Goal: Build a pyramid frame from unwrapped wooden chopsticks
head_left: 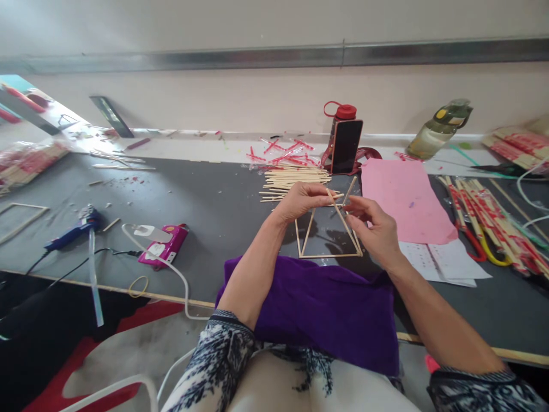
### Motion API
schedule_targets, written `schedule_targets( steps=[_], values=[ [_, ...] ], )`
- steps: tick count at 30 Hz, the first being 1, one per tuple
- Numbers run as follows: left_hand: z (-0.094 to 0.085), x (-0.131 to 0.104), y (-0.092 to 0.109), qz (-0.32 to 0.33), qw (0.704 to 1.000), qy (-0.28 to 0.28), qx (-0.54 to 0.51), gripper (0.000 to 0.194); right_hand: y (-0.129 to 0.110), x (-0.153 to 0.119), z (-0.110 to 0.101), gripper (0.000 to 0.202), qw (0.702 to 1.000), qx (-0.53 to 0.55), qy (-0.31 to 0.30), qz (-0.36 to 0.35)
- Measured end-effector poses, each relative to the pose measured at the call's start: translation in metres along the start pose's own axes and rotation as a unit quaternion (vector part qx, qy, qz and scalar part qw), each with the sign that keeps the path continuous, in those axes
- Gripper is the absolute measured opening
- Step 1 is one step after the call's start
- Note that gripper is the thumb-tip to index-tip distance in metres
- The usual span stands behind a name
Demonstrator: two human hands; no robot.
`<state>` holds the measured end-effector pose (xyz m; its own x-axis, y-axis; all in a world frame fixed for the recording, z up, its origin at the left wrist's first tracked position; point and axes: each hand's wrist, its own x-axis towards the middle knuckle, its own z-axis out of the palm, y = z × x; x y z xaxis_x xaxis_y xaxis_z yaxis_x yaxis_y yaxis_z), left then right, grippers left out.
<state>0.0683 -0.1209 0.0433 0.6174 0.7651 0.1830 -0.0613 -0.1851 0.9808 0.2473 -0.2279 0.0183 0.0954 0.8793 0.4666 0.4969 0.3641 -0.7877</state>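
Observation:
A frame of thin wooden sticks [330, 256], glued into an open box-like shape with slanting sides, stands on the dark table in front of me. My left hand [305, 200] pinches a stick at its top left between thumb and fingers. On the other side, my right hand [374, 228] has its fingers closed on the frame's upper right, where slanted sticks cross. The exact fingertip contact is partly hidden. Behind my left hand lies a pile of loose wooden sticks [294, 177]. A purple cloth [317, 309] covers the table edge and my lap.
At left lie a blue glue gun [68, 233], a purple box-shaped device [165, 246] with cables and a stick rectangle [26, 220]. A phone [346, 147] leans on a red-capped bottle. Rightward are pink paper [407, 200], scissors [493, 254], wrapped chopsticks [501, 220] and a green bottle [433, 137].

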Motion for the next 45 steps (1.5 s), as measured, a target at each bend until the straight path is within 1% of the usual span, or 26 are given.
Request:
schedule_targets(
  steps=[2,3,6,8,12,14,18,21,23,26,29,32,35,39,40,42,44,45],
  values=[
    [0.0,0.0,0.0,-0.001,1.0,0.013,0.004,0.024,-0.006,-0.003,-0.004,0.035,0.999,-0.004,0.049,-0.013],
    [-0.001,0.0,0.001,0.002,1.0,0.016,0.007,0.023,-0.009,-0.005,-0.005,0.033,0.998,-0.008,0.061,-0.019],
    [-0.002,0.0,0.003,0.021,0.999,0.029,0.016,0.019,-0.014,-0.01,-0.006,0.031,0.998,-0.03,0.05,-0.036],
    [-0.003,0.0,0.003,0.032,0.999,0.037,0.016,0.017,-0.012,-0.011,-0.005,0.031,0.998,-0.037,0.039,-0.037],
    [-0.005,0.0,0.003,0.048,0.998,0.051,0.011,0.016,-0.001,-0.007,-0.007,0.031,0.998,-0.01,0.055,-0.003],
    [-0.005,0.0,0.003,0.055,0.997,0.052,0.018,0.016,0.005,-0.003,-0.011,0.031,0.998,-0.007,0.05,0.023],
    [-0.002,0.001,0.003,0.055,0.997,0.043,0.042,0.017,0.023,0.004,-0.022,0.026,0.995,-0.071,0.002,0.07],
    [0.001,0.001,0.003,0.056,0.997,0.031,0.047,0.016,0.038,0.005,-0.025,0.021,0.99,-0.116,-0.037,0.077],
    [0.002,0.002,0.002,0.058,0.997,0.024,0.043,0.017,0.045,0.004,-0.024,0.021,0.984,-0.141,-0.078,0.073],
    [0.002,0.002,0.0,0.058,0.997,0.015,0.038,0.02,0.047,0.003,-0.021,0.022,0.966,-0.206,-0.146,0.064],
    [0.001,0.001,-0.002,0.059,0.998,0.01,0.036,0.022,0.045,0.003,-0.019,0.023,0.943,-0.267,-0.192,0.049],
    [0.001,0.001,-0.003,0.062,0.997,0.007,0.035,0.022,0.045,0.004,-0.019,0.025,0.93,-0.287,-0.224,0.045],
    [0.001,0.001,-0.003,0.065,0.997,0.001,0.035,0.021,0.049,0.004,-0.019,0.026,0.923,-0.297,-0.238,0.054],
    [0.0,0.0,-0.003,0.06,0.998,0.0,0.03,0.02,0.052,0.004,-0.02,0.025,0.927,-0.292,-0.231,0.051],
    [0.0,0.0,-0.002,0.058,0.998,0.0,0.029,0.02,0.049,0.004,-0.02,0.024,0.932,-0.289,-0.214,0.047],
    [0.0,0.0,-0.002,0.051,0.998,-0.001,0.028,0.02,0.039,0.003,-0.021,0.023,0.95,-0.271,-0.154,0.032],
    [0.0,0.0,-0.003,0.046,0.999,-0.003,0.027,0.019,0.021,0.001,-0.02,0.021,0.969,-0.232,-0.09,0.003],
    [0.0,0.0,-0.003,0.046,0.999,-0.003,0.026,0.018,0.011,-0.001,-0.019,0.02,0.976,-0.206,-0.073,-0.016]
  ],
)
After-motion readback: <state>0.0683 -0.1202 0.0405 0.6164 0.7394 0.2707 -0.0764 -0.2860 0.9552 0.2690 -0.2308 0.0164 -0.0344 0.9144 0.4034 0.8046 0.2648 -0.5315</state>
